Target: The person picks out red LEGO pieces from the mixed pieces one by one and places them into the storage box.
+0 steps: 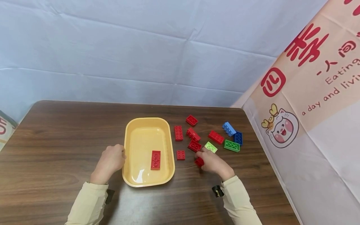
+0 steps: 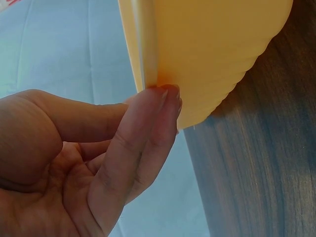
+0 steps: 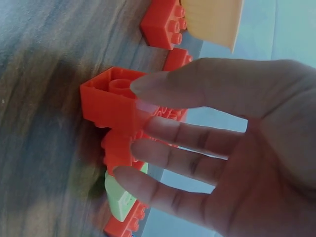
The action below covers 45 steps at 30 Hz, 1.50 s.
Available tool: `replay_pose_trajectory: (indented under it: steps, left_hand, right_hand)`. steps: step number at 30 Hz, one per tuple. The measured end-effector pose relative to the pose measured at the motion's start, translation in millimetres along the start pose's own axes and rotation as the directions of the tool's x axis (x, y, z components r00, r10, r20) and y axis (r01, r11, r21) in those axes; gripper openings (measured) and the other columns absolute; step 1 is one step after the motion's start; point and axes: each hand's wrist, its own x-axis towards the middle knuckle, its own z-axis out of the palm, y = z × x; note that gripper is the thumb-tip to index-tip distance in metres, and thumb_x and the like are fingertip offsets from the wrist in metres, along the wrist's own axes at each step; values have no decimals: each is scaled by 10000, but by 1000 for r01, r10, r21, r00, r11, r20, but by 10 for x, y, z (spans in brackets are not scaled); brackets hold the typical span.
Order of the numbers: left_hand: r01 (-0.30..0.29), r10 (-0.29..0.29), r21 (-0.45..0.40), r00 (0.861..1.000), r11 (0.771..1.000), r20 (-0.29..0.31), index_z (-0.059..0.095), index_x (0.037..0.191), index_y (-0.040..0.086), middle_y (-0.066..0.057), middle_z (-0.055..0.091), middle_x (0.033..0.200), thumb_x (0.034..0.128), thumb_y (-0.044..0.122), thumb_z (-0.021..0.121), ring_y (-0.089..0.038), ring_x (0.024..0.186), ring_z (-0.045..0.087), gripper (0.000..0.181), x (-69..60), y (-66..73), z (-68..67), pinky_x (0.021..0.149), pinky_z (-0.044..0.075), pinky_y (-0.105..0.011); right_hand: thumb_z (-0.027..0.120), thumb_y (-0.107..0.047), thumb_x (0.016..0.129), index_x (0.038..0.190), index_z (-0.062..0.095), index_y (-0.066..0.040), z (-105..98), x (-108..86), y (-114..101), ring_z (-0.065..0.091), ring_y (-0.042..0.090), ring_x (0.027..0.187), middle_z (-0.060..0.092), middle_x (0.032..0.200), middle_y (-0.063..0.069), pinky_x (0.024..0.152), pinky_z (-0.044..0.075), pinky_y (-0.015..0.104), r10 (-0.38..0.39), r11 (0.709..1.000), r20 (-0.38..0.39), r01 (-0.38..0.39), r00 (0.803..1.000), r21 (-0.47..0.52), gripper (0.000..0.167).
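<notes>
My left hand (image 1: 110,162) is at the left side of a yellow plastic tray (image 1: 137,134). In the left wrist view its thumb and fingers pinch the tray's rim (image 2: 148,54). Inside the tray lies one red toy brick (image 1: 155,160). Right of the tray, my right hand (image 1: 213,162) pinches another red brick (image 3: 106,103) between thumb and fingertips. That brick's hollow underside faces up in the right wrist view; the hand partly covers it. Close by are a lime green brick (image 1: 211,147), a red brick (image 1: 194,145) and a small red brick (image 1: 181,155).
Further red bricks (image 1: 178,133) lie scattered beyond the right hand. At the right are a green brick (image 1: 232,145), a light blue brick (image 1: 229,128) and a dark blue brick (image 1: 238,137). The brown wooden table (image 1: 70,134) ends at a white cloth (image 1: 112,62) behind.
</notes>
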Motion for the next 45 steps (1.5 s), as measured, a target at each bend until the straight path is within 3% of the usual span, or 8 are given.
replay_pose_trajectory:
  steps: [18,32,45]
  left_hand:
    - [-1,1,0,1000,1000,-8,565,729,16,-73,479,637,829,4,545,-238,588,455,103,-3,-1,5,521,378,-326]
    - [9,-9,3,1000,1000,5,594,807,-18,-84,514,678,833,8,561,-244,602,468,50,-3,3,2,526,394,-338]
    - [9,-9,-15,1000,1000,5,580,754,4,-75,487,647,825,-9,545,-232,580,457,80,-13,11,-3,509,374,-308]
  right_hand:
    - [682,103,706,975,646,-68,86,34,40,506,205,822,505,951,80,750,482,363,4,1000,-24,-3,1000,14,321]
    - [680,113,704,945,646,-65,82,28,40,498,190,783,515,904,66,728,483,349,-6,1000,-35,7,999,8,301]
    - [666,109,718,946,644,-48,39,21,25,519,185,776,544,901,70,734,486,355,-27,1000,-38,26,999,-15,278]
